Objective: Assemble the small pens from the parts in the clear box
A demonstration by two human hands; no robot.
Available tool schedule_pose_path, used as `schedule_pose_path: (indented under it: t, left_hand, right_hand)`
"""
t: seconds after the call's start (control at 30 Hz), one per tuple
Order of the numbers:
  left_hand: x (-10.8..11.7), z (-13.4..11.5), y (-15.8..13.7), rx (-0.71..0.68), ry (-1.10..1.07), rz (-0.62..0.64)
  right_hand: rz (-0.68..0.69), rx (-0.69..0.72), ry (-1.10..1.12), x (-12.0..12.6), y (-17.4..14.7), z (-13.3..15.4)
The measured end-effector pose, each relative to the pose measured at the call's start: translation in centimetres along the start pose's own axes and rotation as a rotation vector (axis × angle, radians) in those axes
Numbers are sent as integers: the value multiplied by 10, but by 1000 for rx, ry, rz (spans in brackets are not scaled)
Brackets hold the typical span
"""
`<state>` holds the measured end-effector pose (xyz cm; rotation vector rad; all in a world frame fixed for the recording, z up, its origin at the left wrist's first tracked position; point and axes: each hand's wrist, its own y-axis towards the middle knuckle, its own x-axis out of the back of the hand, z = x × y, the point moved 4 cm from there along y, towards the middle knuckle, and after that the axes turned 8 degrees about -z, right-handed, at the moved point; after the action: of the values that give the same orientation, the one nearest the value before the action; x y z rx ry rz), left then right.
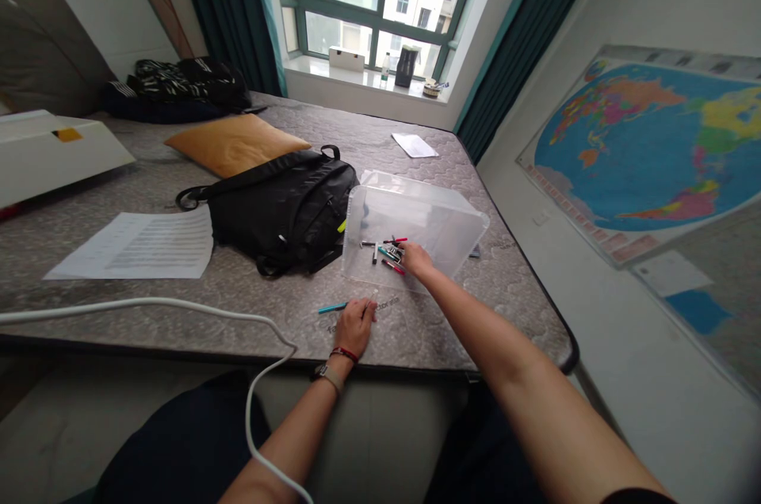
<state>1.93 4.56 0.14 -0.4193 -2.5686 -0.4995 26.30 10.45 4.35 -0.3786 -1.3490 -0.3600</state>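
Observation:
A clear plastic box [443,223] lies on its side on the grey mattress [250,306], its open mouth toward me. Several pens [386,250] with red, teal and black barrels lie inside it. My right hand [414,258] reaches into the box, fingers on the pens. My left hand [355,324] rests on the mattress near the front edge, fingers curled around a thin light pen. A teal pen [331,307] lies just left of that hand.
A black backpack [284,207] sits left of the box, an orange cushion [235,142] behind it. Printed sheets [139,246] lie at the left, and a white cable [178,306] curves along the front. A world map [648,147] hangs on the right wall.

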Motion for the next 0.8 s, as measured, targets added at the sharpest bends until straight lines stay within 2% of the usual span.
schedule_pose_path:
  t: [0.13,0.3,0.47,0.8]
  left_hand:
    - [0,1,0,-3,-3,3]
    - [0,0,0,-7,-6,10]
    - [0,-1,0,-2,11,8]
    - [-2,1,0,-8,21,23]
  right_hand:
    - [14,15,-21,0,-1,0]
    - [39,201,-136,1,1,6]
    - [89,305,-179,4,10,15]
    - [115,285,-214,-4,15,22]
